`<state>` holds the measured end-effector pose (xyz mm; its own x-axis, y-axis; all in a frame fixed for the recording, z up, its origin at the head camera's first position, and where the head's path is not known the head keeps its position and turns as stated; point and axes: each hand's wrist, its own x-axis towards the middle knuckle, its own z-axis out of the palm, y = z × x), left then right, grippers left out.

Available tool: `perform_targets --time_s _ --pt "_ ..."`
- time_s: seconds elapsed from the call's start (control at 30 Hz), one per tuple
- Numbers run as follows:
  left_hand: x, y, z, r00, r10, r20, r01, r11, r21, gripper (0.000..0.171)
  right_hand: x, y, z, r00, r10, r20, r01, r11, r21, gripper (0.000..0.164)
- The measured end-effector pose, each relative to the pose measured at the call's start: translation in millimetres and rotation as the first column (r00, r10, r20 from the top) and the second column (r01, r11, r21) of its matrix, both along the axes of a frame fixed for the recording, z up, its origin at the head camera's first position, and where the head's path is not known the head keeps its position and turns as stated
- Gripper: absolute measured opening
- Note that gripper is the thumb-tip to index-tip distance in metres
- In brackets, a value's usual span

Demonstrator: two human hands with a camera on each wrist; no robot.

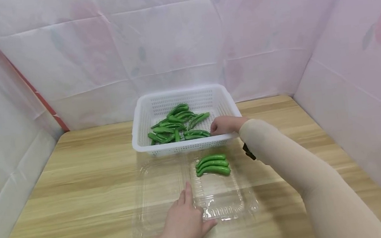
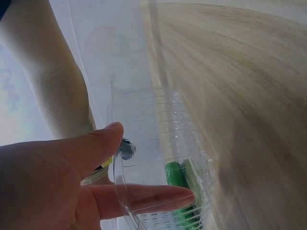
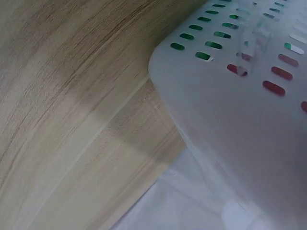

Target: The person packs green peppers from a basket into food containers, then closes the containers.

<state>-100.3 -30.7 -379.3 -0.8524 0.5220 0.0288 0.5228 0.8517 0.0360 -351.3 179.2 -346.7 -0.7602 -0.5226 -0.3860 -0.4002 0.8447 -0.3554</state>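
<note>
A clear plastic clamshell box (image 1: 219, 193) lies open on the table, with three green peppers (image 1: 212, 165) in the far end of its right half. My left hand (image 1: 184, 222) rests at the box's near edge and middle fold, thumb spread and index finger straight. In the left wrist view, the thumb (image 2: 98, 146) is by the clear rim. My right hand (image 1: 226, 125) reaches into a white slotted basket (image 1: 134, 134), at the right end of some green peppers (image 1: 195, 134). Its fingertips are hidden, and the right wrist view shows only reddish patches through the slots.
More green peppers (image 1: 173, 122) lie heaped in the basket's left and middle. The basket stands at the back of the wooden table (image 1: 89, 184), just behind the box. Pale patterned sheets (image 1: 175, 39) hang behind and at both sides.
</note>
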Motion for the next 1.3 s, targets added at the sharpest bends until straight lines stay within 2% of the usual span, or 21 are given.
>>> perform_targets --time_s 0.13,0.37,0.8,1.07,1.3 --pt "0.3 -1.3 -1.0 1.0 -0.005 -0.005 0.005 1.0 0.001 0.059 -0.5 -0.1 -2.3 0.999 0.008 0.032 -0.009 1.0 0.028 0.017" --pt "-0.2 -1.6 -3.2 1.0 -0.003 -0.003 0.003 1.0 0.003 0.058 -3.3 1.3 -2.7 0.992 0.018 0.126 -0.033 0.993 0.117 0.026" --pt "0.0 0.0 -2.3 1.0 0.007 0.006 -0.007 1.0 0.0 0.058 -4.5 0.4 2.6 0.985 0.077 0.153 -0.096 0.988 0.12 0.027" --pt "-0.1 -0.3 0.5 1.0 0.017 0.014 -0.017 1.0 -0.002 0.058 -0.5 -0.6 10.7 0.989 0.068 0.128 -0.076 0.995 0.059 0.025" --pt "-0.2 0.3 1.6 1.0 0.013 0.015 -0.013 1.0 -0.003 0.057 0.7 6.3 10.3 0.996 0.085 0.007 -0.084 0.993 -0.083 0.026"
